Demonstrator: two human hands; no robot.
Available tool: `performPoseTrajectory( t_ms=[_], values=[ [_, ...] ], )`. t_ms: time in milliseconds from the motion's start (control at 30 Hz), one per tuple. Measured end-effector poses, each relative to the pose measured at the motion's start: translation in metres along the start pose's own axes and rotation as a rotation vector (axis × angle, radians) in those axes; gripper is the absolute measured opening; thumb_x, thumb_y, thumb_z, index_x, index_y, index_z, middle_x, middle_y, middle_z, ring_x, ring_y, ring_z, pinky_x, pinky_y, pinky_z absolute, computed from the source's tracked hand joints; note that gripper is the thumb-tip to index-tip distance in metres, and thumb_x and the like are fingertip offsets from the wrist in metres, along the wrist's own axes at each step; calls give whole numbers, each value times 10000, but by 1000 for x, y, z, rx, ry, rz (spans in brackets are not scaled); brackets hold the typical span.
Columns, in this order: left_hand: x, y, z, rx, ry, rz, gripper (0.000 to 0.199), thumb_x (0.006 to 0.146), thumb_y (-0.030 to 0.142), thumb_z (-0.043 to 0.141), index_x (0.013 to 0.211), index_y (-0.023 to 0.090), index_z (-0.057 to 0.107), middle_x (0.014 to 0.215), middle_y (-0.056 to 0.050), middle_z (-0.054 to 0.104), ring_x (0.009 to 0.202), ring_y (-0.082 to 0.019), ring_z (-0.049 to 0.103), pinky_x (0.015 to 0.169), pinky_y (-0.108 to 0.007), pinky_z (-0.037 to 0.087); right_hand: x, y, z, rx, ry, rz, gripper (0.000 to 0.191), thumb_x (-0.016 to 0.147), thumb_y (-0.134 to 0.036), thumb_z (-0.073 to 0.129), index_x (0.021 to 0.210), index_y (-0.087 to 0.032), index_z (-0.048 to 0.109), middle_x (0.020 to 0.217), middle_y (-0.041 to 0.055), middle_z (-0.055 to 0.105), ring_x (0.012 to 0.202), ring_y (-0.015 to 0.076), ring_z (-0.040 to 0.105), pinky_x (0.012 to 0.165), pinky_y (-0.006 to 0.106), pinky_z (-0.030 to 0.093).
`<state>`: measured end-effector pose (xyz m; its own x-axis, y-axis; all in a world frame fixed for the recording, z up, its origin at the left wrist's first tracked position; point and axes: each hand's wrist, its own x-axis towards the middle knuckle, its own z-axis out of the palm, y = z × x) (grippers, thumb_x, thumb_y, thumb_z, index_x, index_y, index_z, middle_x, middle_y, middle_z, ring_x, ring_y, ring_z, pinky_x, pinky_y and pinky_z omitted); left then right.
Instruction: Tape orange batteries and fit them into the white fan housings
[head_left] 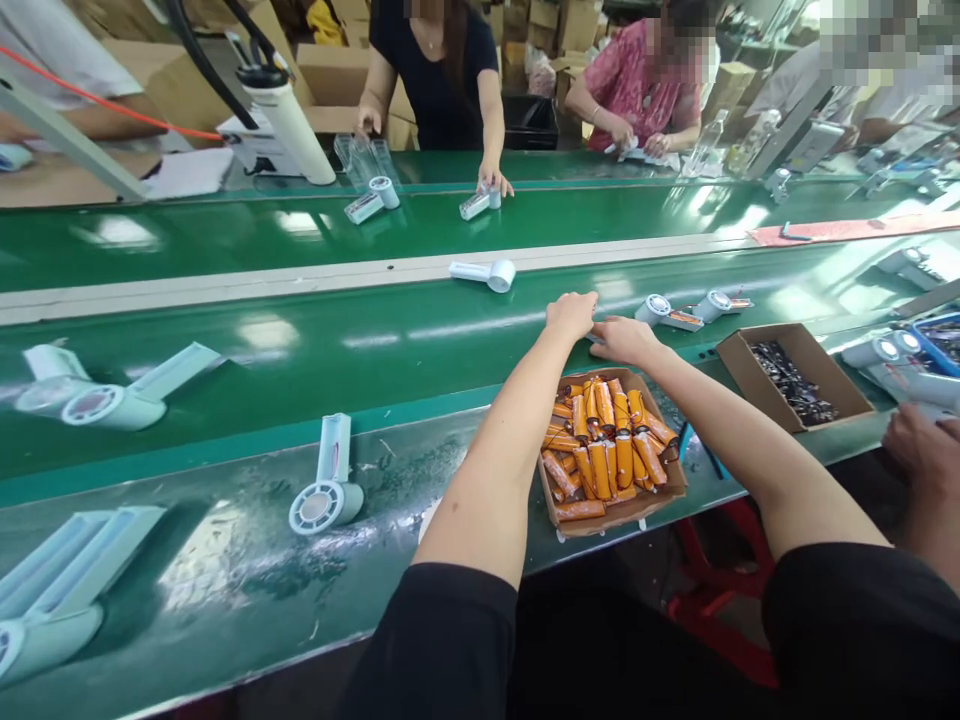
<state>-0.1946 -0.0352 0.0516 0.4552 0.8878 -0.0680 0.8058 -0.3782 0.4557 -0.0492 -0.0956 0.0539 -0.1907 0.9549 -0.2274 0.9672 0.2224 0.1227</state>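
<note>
Both arms are stretched forward over the green conveyor belt. My left hand (573, 314) is closed, its fingers bent over and mostly hidden from me. Right beside it, my right hand (625, 341) is also closed, with a sliver of something pale at its fingertips that I cannot make out. Under my forearms, a cardboard box (551, 500) holds orange wrapped battery cells (600, 465) with thin wires. To the right of my hands, handheld fan bodies (654, 309) lie on the belt with orange cells in their handles.
A white fan body (491, 273) rests on the divider strip. More open fan housings (326, 490) lie at left. A carton of small dark parts (795, 385) stands at right. Co-workers (435, 90) sit opposite; a neighbour's hand (926, 450) shows at the right edge.
</note>
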Motion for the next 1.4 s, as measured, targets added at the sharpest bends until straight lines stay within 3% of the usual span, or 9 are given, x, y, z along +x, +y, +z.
performPoseTrajectory(
  t_ms=[267, 433, 567, 667, 767, 1000, 1100, 1233, 1400],
  values=[
    [-39, -7, -14, -93, 100, 152, 415, 1046, 275, 592, 1460, 245, 599, 1550, -104, 644, 1456, -247, 543, 1277, -439, 369, 21, 28, -7, 101, 165, -167, 338, 917, -119, 620, 1192, -168, 811, 1247, 145, 814, 1168, 285, 758, 1049, 381, 564],
    [-205, -72, -32, -115, 130, 296, 314, 1101, 359, 510, 1314, 256, 716, 1393, -77, 742, 1346, -235, 634, 1217, -431, 466, 3, 34, -1, 274, 319, -157, 302, 960, -152, 638, 1211, -119, 803, 1401, 204, 746, 1337, 333, 691, 1204, 482, 496],
    [-361, -119, -17, 40, -9, 267, 263, 1049, 449, 631, 1229, 317, 771, 1315, -53, 786, 1370, -308, 630, 1229, -533, 488, -76, 13, -3, 509, 556, -227, 287, 1043, -320, 637, 1293, -285, 774, 1447, 88, 733, 1365, 347, 681, 1220, 587, 510],
    [-423, -133, 7, 203, 28, 175, 405, 966, 393, 747, 1359, 299, 721, 1482, -83, 706, 1466, -410, 534, 1202, -656, 497, -146, -18, -8, 693, 635, -374, 189, 1024, -373, 683, 1164, -346, 807, 1241, 57, 821, 1174, 340, 777, 1066, 573, 627],
    [-435, -125, 21, 257, 115, 174, 375, 947, 248, 740, 1321, 269, 720, 1472, -108, 703, 1381, -397, 595, 1123, -608, 580, -193, -58, -11, 788, 478, -424, 196, 1016, -420, 658, 1100, -343, 818, 1117, 47, 844, 1072, 318, 804, 997, 523, 651],
    [-428, -67, 26, 139, 508, 314, 332, 954, 220, 740, 1263, 275, 629, 1300, -107, 749, 1509, -400, 517, 1228, -749, 450, -242, -145, 1, 1051, -286, -635, 333, 1005, -523, 694, 1078, -208, 774, 803, 17, 794, 615, 156, 695, 598, 265, 504],
    [-433, -62, 32, 65, 549, 317, 406, 952, 113, 663, 1308, 297, 598, 1315, -74, 748, 1510, -363, 548, 1277, -768, 384, -256, -165, 16, 1024, -288, -841, 465, 1091, -467, 566, 727, -204, 687, 597, -6, 659, 512, 122, 553, 560, 268, 388],
    [-441, -70, 45, 4, 621, 203, 435, 973, 110, 617, 1384, 247, 590, 1356, -108, 729, 1546, -372, 516, 1289, -715, 424, -254, -164, 28, 629, -270, -959, 487, 1076, -542, 596, 762, -207, 759, 597, 24, 669, 532, 164, 561, 561, 304, 326],
    [-451, -67, 65, -54, 698, 125, 484, 967, 116, 649, 1429, 240, 578, 1290, -115, 744, 1497, -371, 574, 1257, -680, 484, -213, -139, 20, 323, 120, -474, 358, 1125, -416, 516, 1171, -175, 776, 1044, 132, 813, 944, 263, 730, 766, 322, 462]
  ],
)
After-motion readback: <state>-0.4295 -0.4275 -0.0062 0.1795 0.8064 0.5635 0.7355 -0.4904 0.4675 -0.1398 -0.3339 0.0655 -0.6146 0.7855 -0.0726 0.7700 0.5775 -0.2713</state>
